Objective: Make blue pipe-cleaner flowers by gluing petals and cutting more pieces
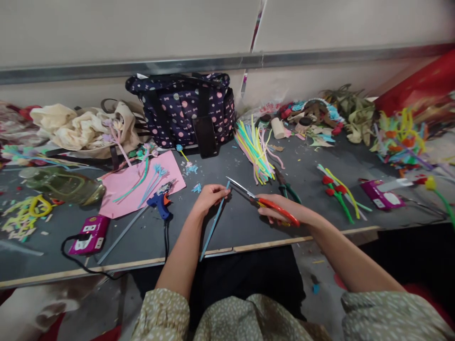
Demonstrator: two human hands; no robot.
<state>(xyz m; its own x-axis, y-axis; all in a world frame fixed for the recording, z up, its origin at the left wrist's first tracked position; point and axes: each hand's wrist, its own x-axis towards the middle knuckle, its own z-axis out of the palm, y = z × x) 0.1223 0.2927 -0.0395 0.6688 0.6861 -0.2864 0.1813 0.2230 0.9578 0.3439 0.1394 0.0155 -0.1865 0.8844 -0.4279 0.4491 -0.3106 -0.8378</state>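
Note:
My left hand [210,198] pinches the upper end of a blue pipe cleaner [213,225], whose lower end hangs past the table's front edge. Orange-handled scissors [277,210] are gripped in my right hand [284,207]. Their blades point left toward the pipe cleaner's top, close to my left fingertips; whether the blades touch it I cannot tell. Behind my right hand lie green-handled pliers [289,189] and a bundle of yellow, green and pink pipe cleaners [254,151]. To the left of my left hand are small blue pieces [196,188].
A blue glue gun [161,204] with a cable lies at left, beside a pink sheet [110,199] bearing pipe-cleaner stems. A bottle [64,184], a purple box [91,234], a polka-dot bag [185,109] and a phone [205,136] stand around. Red pipe-cleaner flowers [336,187] lie right.

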